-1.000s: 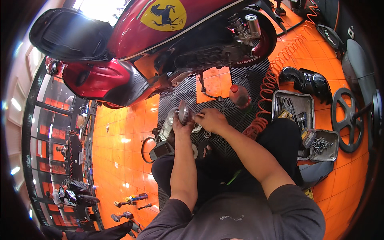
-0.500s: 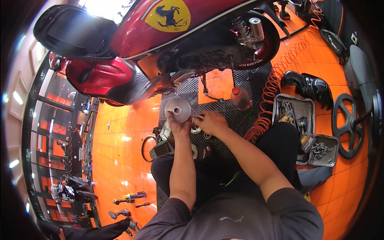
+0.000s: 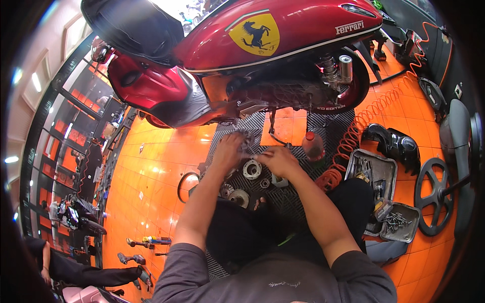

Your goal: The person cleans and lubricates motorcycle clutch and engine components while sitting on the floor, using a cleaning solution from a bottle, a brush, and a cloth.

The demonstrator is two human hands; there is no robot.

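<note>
My left hand point(image 3: 230, 150) is closed at a blurred grey piece point(image 3: 246, 143) above the mat; its kind I cannot make out. Fingers pinched, my right hand point(image 3: 277, 161) meets that piece from the right, and whatever lies between its fingertips is too small to name. Just below the two hands, a round metal flange point(image 3: 251, 169) with a wide hole lies on the black ribbed mat point(image 3: 230, 123). A small toothed metal ring point(image 3: 264, 183) is beside it. Nearer my legs sits a silver metal disc point(image 3: 239, 198), partly overlapping another round metal part point(image 3: 226, 190).
A red scooter point(image 3: 298, 40) stands ahead. Right of my hands are a red-capped bottle point(image 3: 313, 146), a coiled orange air hose point(image 3: 348, 136), a tool tray point(image 3: 391, 174), a tray of bolts point(image 3: 404, 235) and a black wheel point(image 3: 433, 197). Power tools point(image 3: 131, 258) lie at left.
The silver disc has left my left hand, and a similar disc now lies near my legs. My left hand moved forward to the grey piece. The view has shifted, showing more of the scooter.
</note>
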